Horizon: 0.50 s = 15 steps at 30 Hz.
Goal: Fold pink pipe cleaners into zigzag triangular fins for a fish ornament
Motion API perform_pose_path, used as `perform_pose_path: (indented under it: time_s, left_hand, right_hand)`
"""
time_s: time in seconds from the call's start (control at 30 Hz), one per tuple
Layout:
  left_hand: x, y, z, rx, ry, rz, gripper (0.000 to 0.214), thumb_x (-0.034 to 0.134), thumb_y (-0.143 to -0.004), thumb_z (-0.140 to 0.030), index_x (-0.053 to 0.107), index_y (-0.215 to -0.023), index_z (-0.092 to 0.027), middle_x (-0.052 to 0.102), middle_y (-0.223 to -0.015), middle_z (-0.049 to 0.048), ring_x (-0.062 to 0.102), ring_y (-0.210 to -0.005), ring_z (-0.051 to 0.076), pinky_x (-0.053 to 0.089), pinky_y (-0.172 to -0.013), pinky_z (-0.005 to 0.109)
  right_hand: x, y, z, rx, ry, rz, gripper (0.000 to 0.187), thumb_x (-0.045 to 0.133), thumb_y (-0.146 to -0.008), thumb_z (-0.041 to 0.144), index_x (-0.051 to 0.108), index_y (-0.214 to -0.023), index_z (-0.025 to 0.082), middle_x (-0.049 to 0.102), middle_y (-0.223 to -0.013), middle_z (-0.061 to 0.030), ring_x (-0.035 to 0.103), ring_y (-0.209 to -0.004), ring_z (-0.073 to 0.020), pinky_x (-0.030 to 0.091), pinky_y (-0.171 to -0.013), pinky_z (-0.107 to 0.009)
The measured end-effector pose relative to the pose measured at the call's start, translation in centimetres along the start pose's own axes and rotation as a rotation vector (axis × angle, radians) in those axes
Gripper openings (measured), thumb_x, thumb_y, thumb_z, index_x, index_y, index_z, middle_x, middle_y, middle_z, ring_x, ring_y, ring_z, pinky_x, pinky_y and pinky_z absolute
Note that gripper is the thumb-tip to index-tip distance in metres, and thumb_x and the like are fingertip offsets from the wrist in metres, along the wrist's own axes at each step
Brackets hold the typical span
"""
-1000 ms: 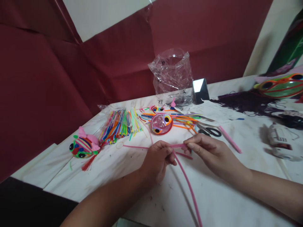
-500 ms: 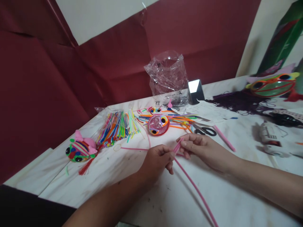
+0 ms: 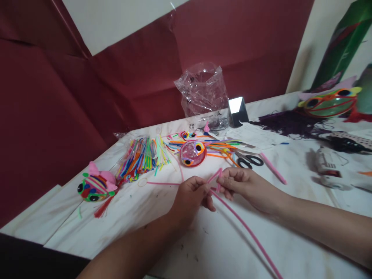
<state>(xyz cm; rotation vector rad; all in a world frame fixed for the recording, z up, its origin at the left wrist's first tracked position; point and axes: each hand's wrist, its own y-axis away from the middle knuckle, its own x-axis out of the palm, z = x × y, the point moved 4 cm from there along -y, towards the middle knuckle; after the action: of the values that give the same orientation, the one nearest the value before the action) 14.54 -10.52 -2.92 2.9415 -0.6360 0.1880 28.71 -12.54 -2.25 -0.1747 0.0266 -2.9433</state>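
Note:
My left hand [image 3: 190,195] and my right hand [image 3: 245,186] meet over the white table [image 3: 221,244], both pinched on a long pink pipe cleaner [image 3: 247,228]. Its upper end is bent upward in a fold between my fingertips, and its long tail runs down to the lower right edge of the view. Just beyond my hands lies a red half-ball with stuck-on eyes [image 3: 193,152]. A thin pink strip [image 3: 162,183] lies flat to the left of my left hand.
A bundle of coloured strips [image 3: 143,157] and a finished striped fish toy [image 3: 94,187] lie at the left. Black scissors [image 3: 250,161], a loose pink stick [image 3: 273,168], a clear plastic bag [image 3: 202,91], a glue gun [image 3: 329,170] and a green fish mask [image 3: 329,102] are further back and right.
The pipe cleaner's end, held straight across between my hands a second ago, is now folded upward. The view has shifted slightly right; my hands stay in place.

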Motion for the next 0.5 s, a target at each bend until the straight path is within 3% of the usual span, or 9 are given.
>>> perform_pose_path:
  time_s: [0.23, 0.5]
  left_hand:
    - [-0.03, 0.18, -0.49, 0.012, -0.132, -0.041, 0.010, 0.057, -0.071, -0.022, 0.051, -0.068, -0.015, 0.055, -0.044, -0.0037, 0.053, -0.041, 0.008, 0.044, -0.048, 0.021]
    - [-0.35, -0.06, -0.57, 0.024, -0.014, -0.100, 0.013, 0.062, -0.066, -0.019, 0.052, -0.075, -0.015, 0.060, -0.049, -0.0033, 0.057, -0.047, 0.010, 0.048, -0.055, 0.025]
  right_hand:
    - [-0.08, 0.06, -0.14, 0.017, 0.017, -0.025, 0.035, 0.067, -0.067, 0.048, 0.054, -0.063, 0.015, 0.058, -0.057, 0.0014, 0.046, -0.046, -0.0065, 0.037, -0.049, -0.023]
    - [0.16, 0.15, 0.12, 0.003, 0.070, -0.019, 0.035, 0.062, -0.072, 0.049, 0.053, -0.065, 0.016, 0.056, -0.056, 0.0019, 0.046, -0.048, -0.0077, 0.036, -0.050, -0.023]
